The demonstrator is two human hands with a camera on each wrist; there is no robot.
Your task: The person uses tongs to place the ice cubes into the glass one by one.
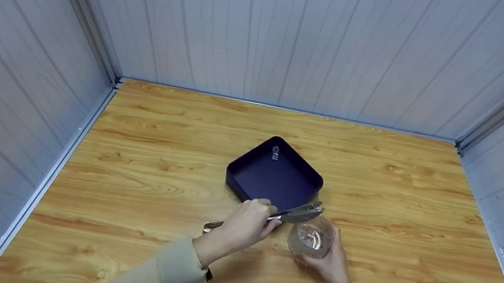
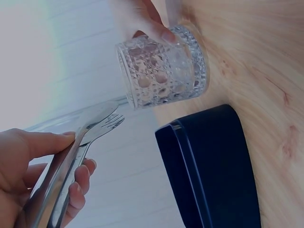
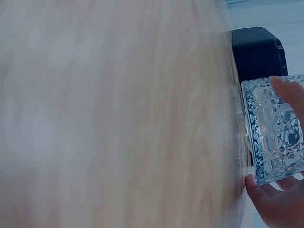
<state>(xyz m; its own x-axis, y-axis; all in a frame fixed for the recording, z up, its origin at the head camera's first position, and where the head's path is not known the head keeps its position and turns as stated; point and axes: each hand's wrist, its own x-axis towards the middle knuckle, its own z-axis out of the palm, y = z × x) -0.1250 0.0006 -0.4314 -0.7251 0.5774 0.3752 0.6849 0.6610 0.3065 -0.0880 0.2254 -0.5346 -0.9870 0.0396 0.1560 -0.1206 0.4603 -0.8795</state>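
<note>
My left hand (image 1: 245, 223) grips a table knife (image 2: 102, 113) and a fork (image 2: 110, 124) together by their handles. Their tips point right, by the rim of a clear cut-glass tumbler (image 1: 302, 239). That tumbler stands upright in my right hand (image 1: 334, 261), whose thumb and fingers curve round its sides. In the right wrist view, its patterned wall (image 3: 278, 128) shows close above the wood; whether the base touches is unclear. Just beyond both hands sits a dark blue square tray (image 1: 233, 174), with a small clear object (image 1: 275, 153) in its far corner.
The wooden table (image 1: 156, 147) carries the tray, one corner of which lies behind the left hand and cutlery. Pale panel walls (image 1: 268, 34) border the table at the back, left and right.
</note>
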